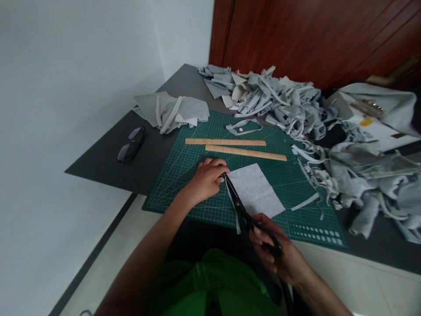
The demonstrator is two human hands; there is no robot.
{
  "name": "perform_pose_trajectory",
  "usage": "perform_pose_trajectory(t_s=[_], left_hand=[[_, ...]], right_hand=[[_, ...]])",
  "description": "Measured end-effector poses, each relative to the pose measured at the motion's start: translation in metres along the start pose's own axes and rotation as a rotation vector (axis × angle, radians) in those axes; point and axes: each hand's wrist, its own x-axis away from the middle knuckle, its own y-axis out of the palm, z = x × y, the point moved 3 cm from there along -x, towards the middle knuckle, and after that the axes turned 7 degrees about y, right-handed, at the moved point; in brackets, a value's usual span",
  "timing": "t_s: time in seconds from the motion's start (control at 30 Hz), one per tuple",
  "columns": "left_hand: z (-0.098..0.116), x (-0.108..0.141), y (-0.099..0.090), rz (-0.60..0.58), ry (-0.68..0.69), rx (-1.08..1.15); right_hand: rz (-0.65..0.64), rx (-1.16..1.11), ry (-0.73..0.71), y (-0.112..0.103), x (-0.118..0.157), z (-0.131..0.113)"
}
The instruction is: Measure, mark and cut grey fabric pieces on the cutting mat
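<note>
A pale grey fabric square (257, 189) lies on the green cutting mat (184, 175) near its front edge. My right hand (274, 245) is wrapped round the handles of black scissors (237, 202), whose blades run along the square's left edge. A narrow fabric strip (236, 217) hangs beside the blades, over the mat's front edge. My left hand (208, 179) is at the blade tips by the square's upper left corner, thumb and fingers pinched together on the fabric there. The exact grip is partly hidden by the fingers.
Two wooden rulers (226, 142) lie behind the hands. Dark glasses (131, 144) and folded grey fabric (174, 109) are at the left. Heaped grey scraps (279, 98) fill the back and right, near a white box (371, 127). Loose strips (305, 201) lie right of the square.
</note>
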Motion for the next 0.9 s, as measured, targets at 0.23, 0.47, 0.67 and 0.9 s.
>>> perform_pose_trajectory(t_s=[0.23,0.47,0.67,0.9], left_hand=[[-0.0019,0.0003,0.0011,0.005,0.015,0.015],[-0.0022,-0.0002,0.0013,-0.009,0.003,0.013],[-0.0007,-0.0001,-0.0001,-0.005,0.006,0.013],[-0.0025,-0.0003,0.0013,0.0,0.014,0.004]], right_hand=[[0.007,-0.006,0.008,0.0005,0.001,0.0014],[0.008,0.016,0.012,-0.0001,0.0021,0.0011],[0.017,0.016,0.003,-0.0029,0.0011,0.0023],[-0.001,0.026,-0.007,-0.0036,0.0016,0.0017]])
